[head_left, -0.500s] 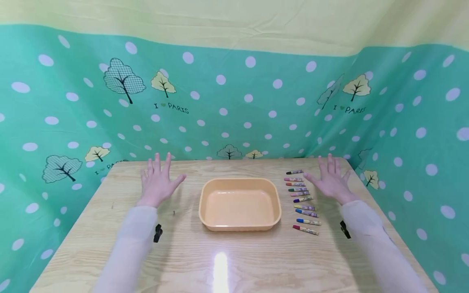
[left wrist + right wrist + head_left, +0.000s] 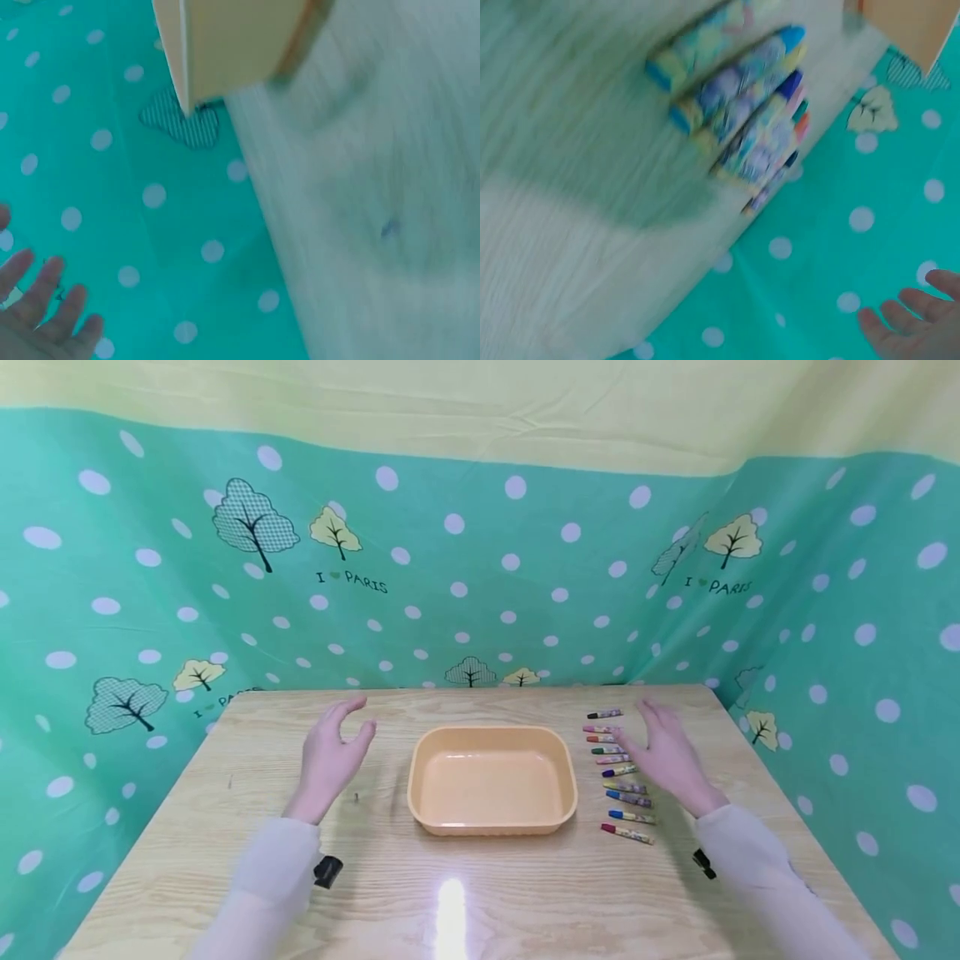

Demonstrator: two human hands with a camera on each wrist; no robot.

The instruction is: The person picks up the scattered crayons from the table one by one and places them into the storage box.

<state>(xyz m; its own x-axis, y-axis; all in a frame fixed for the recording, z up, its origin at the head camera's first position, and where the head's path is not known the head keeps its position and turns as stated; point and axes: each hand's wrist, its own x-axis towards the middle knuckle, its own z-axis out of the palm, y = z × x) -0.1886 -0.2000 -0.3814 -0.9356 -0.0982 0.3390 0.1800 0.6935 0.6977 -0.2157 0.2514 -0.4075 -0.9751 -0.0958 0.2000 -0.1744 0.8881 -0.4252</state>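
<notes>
To the left of a peach plastic tray (image 2: 491,829), my left hand (image 2: 332,764) is held above the table with its fingers apart and nothing in them. On the other side, my right hand (image 2: 671,760) hovers beside a column of crayons, also holding nothing. Its thumb overlaps the crayons in the head view. The column runs from a black-tipped crayon (image 2: 605,714) at the far end to a red-tipped crayon (image 2: 627,834) nearest me. In the right wrist view, several wrapped crayons (image 2: 742,71) appear blurred, away from the fingers (image 2: 900,319).
A pale wooden table (image 2: 375,893) carries the tray at its middle. Behind and beside it hangs a green dotted curtain (image 2: 510,585) with printed trees. A small dark mark (image 2: 356,797) shows on the wood left of the tray.
Both hands have turned from palm-down with spread fingers to a more sideways pose. The left fingers have bent more and point toward the right. The tray and crayons stay put.
</notes>
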